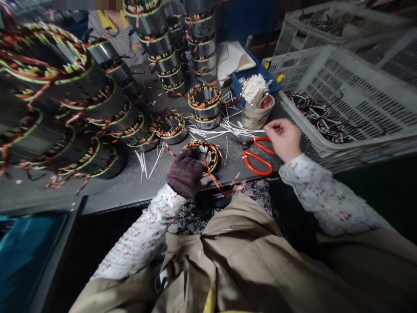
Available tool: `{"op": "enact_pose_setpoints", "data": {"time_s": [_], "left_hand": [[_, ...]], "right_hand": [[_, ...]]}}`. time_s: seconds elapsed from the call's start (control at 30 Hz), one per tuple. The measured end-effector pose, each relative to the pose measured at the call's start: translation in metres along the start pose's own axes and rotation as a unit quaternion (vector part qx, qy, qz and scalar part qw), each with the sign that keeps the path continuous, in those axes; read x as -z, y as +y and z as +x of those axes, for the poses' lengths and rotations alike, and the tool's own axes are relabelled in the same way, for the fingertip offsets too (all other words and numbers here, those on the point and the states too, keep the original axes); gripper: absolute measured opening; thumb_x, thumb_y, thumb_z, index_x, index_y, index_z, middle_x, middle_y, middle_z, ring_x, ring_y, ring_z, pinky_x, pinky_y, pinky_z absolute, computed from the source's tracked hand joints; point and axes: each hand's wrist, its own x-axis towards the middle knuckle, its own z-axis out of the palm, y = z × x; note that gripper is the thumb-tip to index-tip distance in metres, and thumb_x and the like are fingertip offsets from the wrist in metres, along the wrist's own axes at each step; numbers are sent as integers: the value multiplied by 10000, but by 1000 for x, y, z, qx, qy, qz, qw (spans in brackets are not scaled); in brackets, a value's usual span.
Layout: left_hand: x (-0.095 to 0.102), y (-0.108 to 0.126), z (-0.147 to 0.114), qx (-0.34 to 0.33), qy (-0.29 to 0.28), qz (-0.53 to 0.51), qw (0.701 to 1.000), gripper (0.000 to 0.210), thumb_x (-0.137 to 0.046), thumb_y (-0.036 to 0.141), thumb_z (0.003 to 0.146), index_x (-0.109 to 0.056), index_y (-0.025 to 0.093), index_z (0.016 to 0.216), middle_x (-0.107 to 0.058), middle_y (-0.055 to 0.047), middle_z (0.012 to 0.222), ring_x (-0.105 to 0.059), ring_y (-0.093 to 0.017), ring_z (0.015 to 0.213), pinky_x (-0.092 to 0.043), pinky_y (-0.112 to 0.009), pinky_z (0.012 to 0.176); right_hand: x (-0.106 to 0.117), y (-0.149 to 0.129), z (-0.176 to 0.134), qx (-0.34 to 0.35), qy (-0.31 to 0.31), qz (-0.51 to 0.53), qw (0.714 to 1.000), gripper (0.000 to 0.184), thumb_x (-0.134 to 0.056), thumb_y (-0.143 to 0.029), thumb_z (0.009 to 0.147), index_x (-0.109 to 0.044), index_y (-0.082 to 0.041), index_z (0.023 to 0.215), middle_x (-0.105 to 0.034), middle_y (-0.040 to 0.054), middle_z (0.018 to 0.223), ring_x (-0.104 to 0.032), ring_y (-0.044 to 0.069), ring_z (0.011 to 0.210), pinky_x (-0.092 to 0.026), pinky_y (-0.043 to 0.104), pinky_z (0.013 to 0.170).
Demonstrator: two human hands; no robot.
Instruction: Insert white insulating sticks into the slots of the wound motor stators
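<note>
My left hand (186, 172), in a dark knitted glove, grips the near left side of a small motor stator (212, 157) at the table's front edge. Copper windings and orange leads show on the stator; part of it is hidden by the glove. My bare right hand (284, 138) is closed with its fingers pinched, just above the handles of orange-handled scissors (258, 163). What it pinches, if anything, I cannot make out. Thin white strips (236, 127) lie scattered to the left of its fingertips. Behind the held stator stand another stator (172, 128) and a short stack of stators (205, 108).
Tall stacks of stators (74, 93) crowd the left and back. A cup (256, 114) stands before a blue bin (274, 83) with a bundle of white strips (256, 87). White plastic crates (345, 65) with wired parts line the right. Another person's checkered clothing (130, 45) shows behind the stacks.
</note>
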Motion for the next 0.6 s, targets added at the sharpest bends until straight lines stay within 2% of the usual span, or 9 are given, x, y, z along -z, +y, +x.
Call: {"op": "enact_pose_setpoints", "data": {"time_s": [0.1,0.2,0.3,0.37,0.4,0.47,0.53,0.57,0.6], "left_hand": [[-7,-1,1,-31,10,39,999,385,-589,555,920,-655,214,753,-671,-74,709,-724,-299,947,-466,-579,1176],[-19,3,-7,59,116,-60,990,336,-437,439,1031,-689,218,1027,-744,-92,950,-683,-274,1168,-459,-548,1193],[-30,17,-31,156,223,-78,959,340,-343,350,1083,-610,216,1246,-720,-132,1193,-663,-243,1227,-476,-555,1184],[-31,35,-49,168,285,-64,942,232,-502,376,1048,-607,232,1197,-694,-123,1209,-664,-238,1222,-507,-531,1170],[-30,47,-56,127,284,-57,949,198,-585,372,1015,-611,238,1159,-693,-101,1176,-676,-223,1190,-538,-488,1148],[-23,70,-59,-42,223,-52,973,184,-681,320,963,-622,241,1118,-715,-43,1083,-715,-173,1049,-602,-360,1058],[-16,84,-49,-191,149,-25,970,217,-692,258,949,-642,222,1157,-751,-29,1077,-732,-161,1014,-598,-306,1049],[-12,86,-41,-196,140,3,971,272,-694,264,949,-645,195,1208,-754,-61,1153,-724,-188,1106,-563,-335,1116],[-9,84,-32,-149,147,37,977,359,-705,308,949,-637,161,1269,-732,-110,1257,-687,-237,1229,-508,-402,1192]], "right_hand": [[-8,-6,49,-47,16,5,999,290,-523,-361,1001,-641,-158,1172,-754,141,1058,-712,224,898,-606,388,798],[-11,-15,81,-51,7,-8,999,247,-531,-339,1005,-667,-200,1157,-758,110,1074,-731,254,982,-619,426,833],[-7,-27,77,-54,25,12,998,234,-493,-356,1033,-663,-208,1097,-748,108,1107,-742,237,932,-626,417,817],[-1,-41,53,-20,49,79,996,258,-462,-405,1051,-611,-206,1117,-733,117,1142,-739,195,864,-631,375,769],[2,-48,37,15,62,117,991,277,-445,-430,1055,-587,-202,1124,-725,125,1156,-740,182,870,-634,355,772],[9,-63,-2,102,84,159,978,314,-424,-457,1048,-568,-183,1104,-723,153,1132,-751,207,959,-638,368,844],[14,-75,-42,162,79,105,978,334,-366,-437,1054,-603,-201,1059,-718,165,1165,-733,244,1079,-614,417,948],[15,-78,-59,182,60,78,978,341,-337,-415,1050,-617,-221,1024,-710,166,1201,-708,270,1159,-592,456,998],[16,-80,-74,193,23,46,980,354,-305,-394,1043,-621,-243,996,-700,159,1243,-674,288,1236,-567,493,1039]]}}
